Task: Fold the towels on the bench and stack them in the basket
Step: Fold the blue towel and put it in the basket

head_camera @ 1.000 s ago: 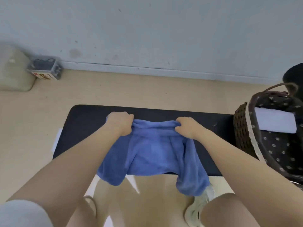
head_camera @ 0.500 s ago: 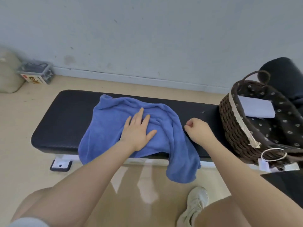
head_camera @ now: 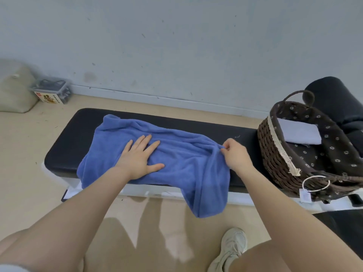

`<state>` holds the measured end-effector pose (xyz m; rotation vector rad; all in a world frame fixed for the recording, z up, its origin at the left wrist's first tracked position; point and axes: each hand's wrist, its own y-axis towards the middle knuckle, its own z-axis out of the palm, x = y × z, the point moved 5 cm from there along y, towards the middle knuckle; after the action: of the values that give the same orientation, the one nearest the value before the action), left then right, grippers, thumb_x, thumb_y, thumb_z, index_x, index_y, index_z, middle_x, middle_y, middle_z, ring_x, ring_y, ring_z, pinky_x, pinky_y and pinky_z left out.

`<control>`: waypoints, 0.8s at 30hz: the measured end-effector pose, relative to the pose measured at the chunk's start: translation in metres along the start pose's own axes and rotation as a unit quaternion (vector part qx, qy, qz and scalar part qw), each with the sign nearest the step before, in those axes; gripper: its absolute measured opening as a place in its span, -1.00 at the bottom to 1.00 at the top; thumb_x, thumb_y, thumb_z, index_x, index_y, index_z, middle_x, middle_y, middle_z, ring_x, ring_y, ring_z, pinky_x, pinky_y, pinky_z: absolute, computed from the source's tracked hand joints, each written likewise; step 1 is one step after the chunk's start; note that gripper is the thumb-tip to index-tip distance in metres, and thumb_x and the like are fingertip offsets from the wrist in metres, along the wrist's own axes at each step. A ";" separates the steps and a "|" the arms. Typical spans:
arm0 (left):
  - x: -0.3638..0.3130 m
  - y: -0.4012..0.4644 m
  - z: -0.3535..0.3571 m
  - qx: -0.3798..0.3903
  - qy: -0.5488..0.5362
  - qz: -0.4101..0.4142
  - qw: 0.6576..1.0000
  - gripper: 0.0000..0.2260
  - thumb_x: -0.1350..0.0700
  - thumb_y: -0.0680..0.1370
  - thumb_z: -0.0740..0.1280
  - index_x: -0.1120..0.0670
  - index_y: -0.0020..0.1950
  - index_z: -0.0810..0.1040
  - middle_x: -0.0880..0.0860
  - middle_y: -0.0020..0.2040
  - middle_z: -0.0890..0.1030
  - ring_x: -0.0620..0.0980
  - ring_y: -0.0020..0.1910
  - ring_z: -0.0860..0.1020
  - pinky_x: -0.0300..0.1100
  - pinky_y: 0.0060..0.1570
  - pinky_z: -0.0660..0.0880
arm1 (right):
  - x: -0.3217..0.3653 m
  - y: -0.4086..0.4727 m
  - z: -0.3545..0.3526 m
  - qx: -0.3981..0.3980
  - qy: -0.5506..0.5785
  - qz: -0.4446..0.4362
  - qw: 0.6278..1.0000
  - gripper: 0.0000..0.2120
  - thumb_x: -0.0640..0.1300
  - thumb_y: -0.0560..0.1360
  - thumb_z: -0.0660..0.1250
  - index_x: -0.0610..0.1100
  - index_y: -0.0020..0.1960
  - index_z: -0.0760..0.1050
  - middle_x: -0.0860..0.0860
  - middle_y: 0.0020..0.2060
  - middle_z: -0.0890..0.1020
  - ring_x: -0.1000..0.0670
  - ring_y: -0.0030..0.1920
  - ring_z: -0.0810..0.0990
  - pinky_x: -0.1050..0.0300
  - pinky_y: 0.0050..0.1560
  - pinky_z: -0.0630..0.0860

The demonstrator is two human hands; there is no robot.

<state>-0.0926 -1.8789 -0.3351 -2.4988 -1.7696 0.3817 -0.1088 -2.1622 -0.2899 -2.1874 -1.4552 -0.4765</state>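
Observation:
A blue towel (head_camera: 182, 160) lies rumpled across the black padded bench (head_camera: 66, 142), and its near right corner hangs over the front edge. My left hand (head_camera: 140, 157) presses flat on the towel's middle with fingers spread. My right hand (head_camera: 234, 155) pinches the towel's right edge between thumb and fingers. At the bench's right end stands a dark wicker basket (head_camera: 275, 154) with a flowered liner. A folded pale lavender towel (head_camera: 298, 131) lies inside it.
A bare wall runs behind the bench. On the floor at the far left are a beige bag (head_camera: 14, 89) and a small plastic box (head_camera: 52, 92). A black roll cushion (head_camera: 334, 95) sits behind the basket. My knees and a white shoe (head_camera: 231, 246) are below the bench.
A second ago both hands gripped the towel's bunched top edge. The towel now lies spread on the bench, my left hand has flattened onto it and my right hand has taken its right edge.

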 end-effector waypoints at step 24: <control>0.087 -0.006 -0.062 -0.246 -0.247 -0.218 0.912 -0.65 0.24 0.61 0.05 0.18 0.40 0.31 0.17 0.53 0.07 0.19 0.46 0.13 0.06 0.34 0.21 | 0.161 -0.030 0.129 0.201 -0.115 -0.339 0.912 -0.42 0.13 0.60 0.03 0.06 0.54 -0.11 0.05 0.55 -0.08 -0.02 0.53 -0.03 -0.06 0.49 0.06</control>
<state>-0.0566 -1.7894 -0.2881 -2.2922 -2.8659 0.6456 -0.0725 -1.9580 -0.3070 -1.4120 -2.2159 -0.1081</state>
